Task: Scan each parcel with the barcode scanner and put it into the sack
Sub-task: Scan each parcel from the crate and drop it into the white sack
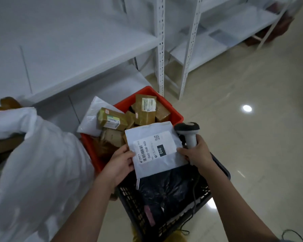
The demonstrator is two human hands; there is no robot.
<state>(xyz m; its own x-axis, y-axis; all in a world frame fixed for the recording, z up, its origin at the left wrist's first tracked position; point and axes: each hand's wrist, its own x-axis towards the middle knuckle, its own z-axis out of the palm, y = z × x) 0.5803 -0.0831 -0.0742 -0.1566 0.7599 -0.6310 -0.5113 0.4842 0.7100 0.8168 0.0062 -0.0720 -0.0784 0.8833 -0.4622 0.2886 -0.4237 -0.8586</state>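
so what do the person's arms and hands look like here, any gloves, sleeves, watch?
Both arms are bare in the head view, from wrist to the frame's lower edge. No sleeves show. The left hand and the right hand have no gloves. No watch, ring or wristband shows on the sides facing the camera. No markings are visible. The undersides of the wrists are hidden.

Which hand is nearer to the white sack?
Left. The left hand pinches the white mailer's edge beside the white sack; the right hand is beyond the mailer, gripping the barcode scanner.
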